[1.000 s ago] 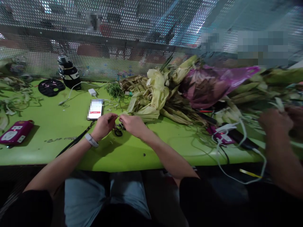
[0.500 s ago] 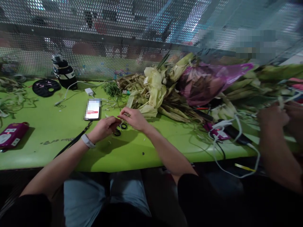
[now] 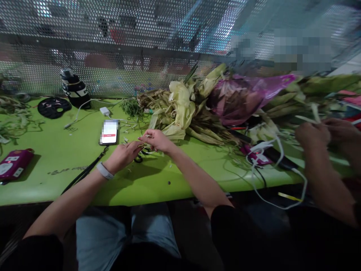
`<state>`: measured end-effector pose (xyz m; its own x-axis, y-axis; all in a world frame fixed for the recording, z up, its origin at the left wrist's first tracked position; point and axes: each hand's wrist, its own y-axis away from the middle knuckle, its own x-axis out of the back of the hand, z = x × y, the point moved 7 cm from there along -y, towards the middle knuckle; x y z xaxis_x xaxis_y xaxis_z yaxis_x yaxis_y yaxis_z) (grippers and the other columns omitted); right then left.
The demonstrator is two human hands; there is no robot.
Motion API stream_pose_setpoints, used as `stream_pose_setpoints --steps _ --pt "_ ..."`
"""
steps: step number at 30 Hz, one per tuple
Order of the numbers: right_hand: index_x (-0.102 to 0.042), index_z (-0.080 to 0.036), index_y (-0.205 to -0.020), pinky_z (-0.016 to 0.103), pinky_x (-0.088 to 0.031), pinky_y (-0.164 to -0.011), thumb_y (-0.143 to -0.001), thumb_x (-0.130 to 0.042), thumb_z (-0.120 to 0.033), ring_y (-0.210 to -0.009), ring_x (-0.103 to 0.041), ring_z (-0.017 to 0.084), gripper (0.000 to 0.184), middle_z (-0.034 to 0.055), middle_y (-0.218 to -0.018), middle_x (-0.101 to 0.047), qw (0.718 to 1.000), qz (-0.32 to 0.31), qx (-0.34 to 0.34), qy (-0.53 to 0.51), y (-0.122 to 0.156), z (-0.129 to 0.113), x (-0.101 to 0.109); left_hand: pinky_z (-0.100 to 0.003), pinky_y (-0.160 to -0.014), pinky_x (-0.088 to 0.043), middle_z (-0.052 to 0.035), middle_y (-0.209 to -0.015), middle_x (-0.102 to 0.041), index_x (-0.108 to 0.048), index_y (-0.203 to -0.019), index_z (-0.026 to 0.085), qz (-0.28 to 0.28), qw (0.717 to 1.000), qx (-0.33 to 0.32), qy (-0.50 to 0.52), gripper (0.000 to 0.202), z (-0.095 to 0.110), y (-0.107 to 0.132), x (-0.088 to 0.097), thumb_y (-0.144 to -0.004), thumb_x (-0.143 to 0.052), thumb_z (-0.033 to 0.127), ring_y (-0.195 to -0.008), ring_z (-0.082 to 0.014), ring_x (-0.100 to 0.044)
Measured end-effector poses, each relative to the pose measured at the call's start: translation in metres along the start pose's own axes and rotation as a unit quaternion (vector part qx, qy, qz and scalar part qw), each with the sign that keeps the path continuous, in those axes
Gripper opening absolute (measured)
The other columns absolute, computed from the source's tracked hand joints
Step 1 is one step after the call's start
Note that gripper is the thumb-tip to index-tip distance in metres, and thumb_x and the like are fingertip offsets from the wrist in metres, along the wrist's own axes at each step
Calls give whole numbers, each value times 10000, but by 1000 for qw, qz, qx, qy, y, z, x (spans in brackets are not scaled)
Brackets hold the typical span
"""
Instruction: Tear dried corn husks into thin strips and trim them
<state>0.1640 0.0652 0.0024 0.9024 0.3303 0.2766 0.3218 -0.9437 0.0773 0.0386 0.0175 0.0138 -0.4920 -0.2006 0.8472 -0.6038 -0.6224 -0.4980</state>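
Observation:
My left hand (image 3: 122, 155) and my right hand (image 3: 156, 140) meet over the green table (image 3: 70, 177), both pinched on a thin pale strip of leaf (image 3: 142, 145) stretched between their fingertips. Black-handled scissors (image 3: 138, 158) lie on the table just beneath the hands. A white band sits on my left wrist. Right behind my right hand lies a big heap of dried pale husk leaves (image 3: 180, 109).
A phone (image 3: 109, 132) with a lit screen lies left of the hands, with a charger and cable (image 3: 105, 111) behind it. A black bottle (image 3: 73, 89), a pink device (image 3: 12, 162), a pink plastic bag (image 3: 242, 98) and another person's hands (image 3: 324, 137) at right. Perforated metal screen behind.
My right hand has lifted slightly and drawn a little away from the left, stretching the strip. The other person's hands at the right have shifted a little.

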Motion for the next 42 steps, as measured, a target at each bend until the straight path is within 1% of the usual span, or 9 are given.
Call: stream_pose_setpoints --steps 7,12,14,20,25,28,34,38,42 --pt "-493 -184 -775 155 -315 -301 -780 -694 -521 -352 -440 62 392 -79 -474 -478 1000 12 13 6 -4 5 1 -269 -634 -479 -118 -943 -707 -618 -1194 149 -1 999 28 37 337 -1 -1 -1 -972 -419 305 -675 -161 -637" --pt "-494 -191 -782 172 -312 -322 -784 -664 -567 -372 -457 72 413 -71 -507 -492 998 23 48 21 -6 6 1 -260 -634 -495 -86 -850 -699 -685 -1042 166 -11 967 124 223 225 -9 -3 -5 -909 -539 272 -642 -144 -632" --pt "-508 -197 -861 184 -310 -338 -795 -636 -589 -363 -433 72 418 -79 -513 -492 997 41 67 24 -6 5 3 -240 -555 -490 -53 -720 -675 -681 -1012 155 -51 904 208 371 208 -17 0 -17 -883 -591 291 -548 -126 -610" --pt "-545 -198 -1076 236 -362 -479 -902 -485 -578 -456 -448 108 422 -63 -528 -483 962 134 185 152 2 -13 13 -119 -398 -380 7 -595 -590 -683 -920 84 -132 601 364 699 130 -23 13 -51 -800 -688 134 -421 -30 -487" --pt "-614 -186 -899 314 -459 -730 -950 -437 -496 -800 -574 187 361 71 -812 -625 858 286 321 281 27 -39 21 -83 -382 -371 10 -600 -567 -680 -935 57 -19 510 381 771 122 -36 10 -43 -844 -599 49 -407 -6 -452" --pt "-645 -169 -853 308 -462 -727 -965 -421 -394 -770 -577 172 336 76 -831 -653 865 210 315 330 29 -40 7 -81 -386 -379 16 -584 -558 -668 -925 49 29 493 382 781 121 -39 9 -35 -852 -574 31 -409 -9 -460" --pt "-627 -128 -1130 328 -478 -859 -868 -547 -277 -999 -630 209 312 116 -1141 -675 927 85 219 291 19 -25 -12 -83 -398 -385 23 -590 -564 -663 -901 74 51 507 365 779 103 -42 8 -33 -800 -655 52 -431 -12 -474" --pt "-650 -171 -1044 282 -480 -783 -901 -541 -313 -866 -649 162 229 57 -981 -714 958 50 196 202 13 -17 -14 -95 -413 -387 26 -603 -575 -671 -899 109 62 544 358 756 128 -45 10 -36 -775 -701 104 -447 -13 -484" --pt "-677 -181 -931 282 -448 -752 -948 -493 -324 -795 -618 162 234 50 -862 -705 934 77 219 271 15 -21 -14 -134 -449 -426 15 -648 -621 -668 -946 119 100 618 353 695 219 -47 11 -30 -748 -744 172 -479 -33 -537"
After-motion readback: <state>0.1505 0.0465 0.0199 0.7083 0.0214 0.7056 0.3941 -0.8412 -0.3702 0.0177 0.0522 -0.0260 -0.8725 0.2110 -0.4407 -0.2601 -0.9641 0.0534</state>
